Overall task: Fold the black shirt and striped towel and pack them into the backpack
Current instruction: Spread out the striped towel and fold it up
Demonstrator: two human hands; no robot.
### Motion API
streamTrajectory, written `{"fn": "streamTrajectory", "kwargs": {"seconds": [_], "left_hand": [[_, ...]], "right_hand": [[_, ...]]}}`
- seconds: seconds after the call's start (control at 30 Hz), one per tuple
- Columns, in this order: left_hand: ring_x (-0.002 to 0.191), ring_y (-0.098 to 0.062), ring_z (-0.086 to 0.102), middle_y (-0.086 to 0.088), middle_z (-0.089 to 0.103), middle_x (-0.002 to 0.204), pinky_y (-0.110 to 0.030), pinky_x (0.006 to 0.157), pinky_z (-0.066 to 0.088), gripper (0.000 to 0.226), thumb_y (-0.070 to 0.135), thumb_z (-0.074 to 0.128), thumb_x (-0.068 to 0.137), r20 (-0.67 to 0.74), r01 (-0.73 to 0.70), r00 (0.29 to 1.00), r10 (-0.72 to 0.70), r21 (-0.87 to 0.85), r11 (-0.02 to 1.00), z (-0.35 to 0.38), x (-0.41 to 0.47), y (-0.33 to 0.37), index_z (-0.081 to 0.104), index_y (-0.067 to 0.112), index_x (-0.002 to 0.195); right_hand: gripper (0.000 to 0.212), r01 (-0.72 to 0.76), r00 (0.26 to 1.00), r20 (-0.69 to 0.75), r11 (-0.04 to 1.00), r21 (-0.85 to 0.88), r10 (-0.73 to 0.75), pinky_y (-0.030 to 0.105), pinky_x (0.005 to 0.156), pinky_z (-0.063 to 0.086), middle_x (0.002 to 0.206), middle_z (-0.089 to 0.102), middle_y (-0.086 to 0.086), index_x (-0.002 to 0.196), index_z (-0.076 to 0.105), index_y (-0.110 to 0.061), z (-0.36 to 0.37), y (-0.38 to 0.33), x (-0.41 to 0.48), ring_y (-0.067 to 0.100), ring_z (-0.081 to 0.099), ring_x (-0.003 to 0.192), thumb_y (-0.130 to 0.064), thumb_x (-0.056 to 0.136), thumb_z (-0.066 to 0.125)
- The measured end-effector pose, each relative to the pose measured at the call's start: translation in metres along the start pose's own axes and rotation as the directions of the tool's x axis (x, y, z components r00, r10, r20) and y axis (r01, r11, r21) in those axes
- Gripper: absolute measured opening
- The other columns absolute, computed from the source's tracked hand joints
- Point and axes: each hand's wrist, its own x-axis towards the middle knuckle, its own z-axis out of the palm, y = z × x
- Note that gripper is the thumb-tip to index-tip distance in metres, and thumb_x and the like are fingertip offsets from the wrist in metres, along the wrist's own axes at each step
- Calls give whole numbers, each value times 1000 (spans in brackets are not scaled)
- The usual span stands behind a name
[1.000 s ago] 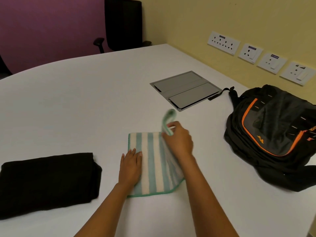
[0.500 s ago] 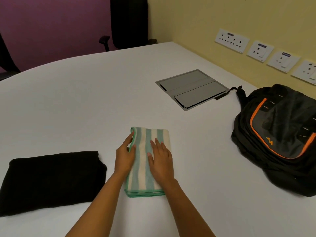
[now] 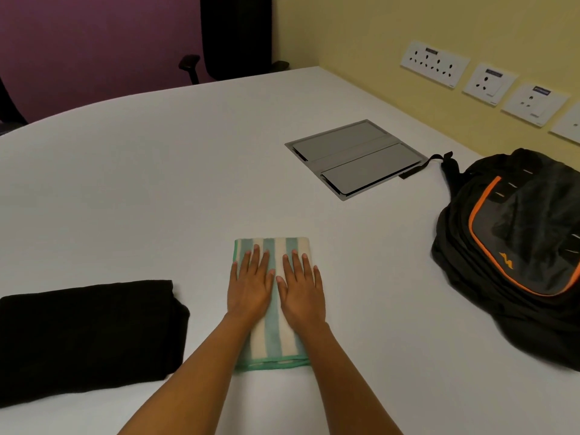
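The striped towel (image 3: 272, 339) is folded into a long thin pad, green and cream, in the low middle of the frame. Our left hand (image 3: 249, 291) and right hand (image 3: 302, 295) lie flat on it side by side. Each grip is wide, with straight fingers. The white worktop (image 3: 150, 196) has lots of open room above the towel. The folded black shirt (image 3: 88, 337) sits at lower left and the backpack (image 3: 514, 255) at right, both well apart from it. A grey panel (image 3: 356, 158) lies flat near the backpack.

Left hand (image 3: 249, 293) and right hand (image 3: 301, 296) are half-covering the striped towel (image 3: 273, 340); right of it, the backpack (image 3: 518, 246) is running off-frame.
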Motion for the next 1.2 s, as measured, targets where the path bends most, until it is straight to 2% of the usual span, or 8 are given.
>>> {"fn": "streamTrajectory", "kwargs": {"seconds": [0.13, 0.2, 0.37, 0.6, 0.73, 0.9, 1.03, 1.2], "left_hand": [[145, -11, -13, 8, -22, 152, -35, 116, -11, 60, 55, -6, 93, 22, 57, 998, -57, -16, 998, 1, 7, -12, -20, 26, 143], [146, -16, -10, 0, -14, 158, -36, 118, -7, 58, 44, 9, 100, 51, 170, 985, -168, -53, 984, -6, 15, -15, -13, 20, 148], [143, -26, 22, -11, 26, 154, -37, 117, 18, 54, 32, 29, 102, 22, 235, 971, -239, -292, 927, -27, 33, -24, 17, 10, 150], [119, -25, 50, -8, 55, 130, -35, 99, 41, 54, 36, 68, 83, 132, 189, 981, -145, -434, 881, -54, 62, -16, 51, 14, 130], [107, -22, 52, -6, 54, 116, -32, 88, 44, 54, 40, 75, 75, 262, 90, 965, -10, -297, 951, -75, 73, -11, 58, 15, 119], [80, -16, 52, 2, 57, 88, -23, 60, 38, 27, 28, 78, 74, 245, -44, 961, 126, -315, 948, -105, 71, -1, 55, 20, 87], [74, -16, 49, 2, 58, 86, -24, 57, 34, 22, 24, 71, 80, 71, -202, 971, 228, -266, 943, -126, 52, 18, 51, 18, 88], [83, -10, 48, 9, 59, 97, -25, 72, 29, 26, 34, 67, 82, -71, -365, 931, 358, -113, 924, -141, 14, 26, 58, 26, 106]], "right_hand": [[85, 22, 999, -43, 999, 36, -20, 31, 117, -8, 159, 1, -1, 151, 4, -22, 3, 10, 3, 17, 0, 147, -56, 80, -28], [90, -37, 997, -57, 995, 88, 42, 32, 117, -3, 160, 0, 3, 151, 1, -20, -2, 10, 6, 19, 0, 147, -57, 75, -31], [60, -193, 974, -47, 916, 352, 223, 34, 111, 22, 150, 34, 9, 149, 20, -11, -28, 14, 29, 26, 28, 136, -42, 99, 34], [67, -295, 954, 209, 794, 531, 215, 31, 103, 35, 139, 48, 13, 139, 40, -7, -57, 21, 79, 28, 43, 129, -25, 82, 71], [33, -221, 965, 250, 741, 634, 75, 25, 82, 43, 109, 64, 8, 111, 64, -7, -82, 27, 79, 20, 57, 101, -11, 79, 72], [19, -56, 970, 225, 818, 572, -92, 22, 75, 41, 100, 61, -2, 97, 59, -18, -116, 27, 67, 14, 54, 93, -9, 82, 66], [19, 51, 989, 87, 825, 563, -121, 9, 61, 38, 99, 60, -3, 96, 55, -19, -140, 28, 47, 11, 53, 85, -7, 83, 63], [39, 140, 972, 89, 840, 525, -217, 4, 67, 41, 102, 61, -1, 117, 56, -21, -165, 27, 2, 7, 56, 86, -3, 83, 61]]}}
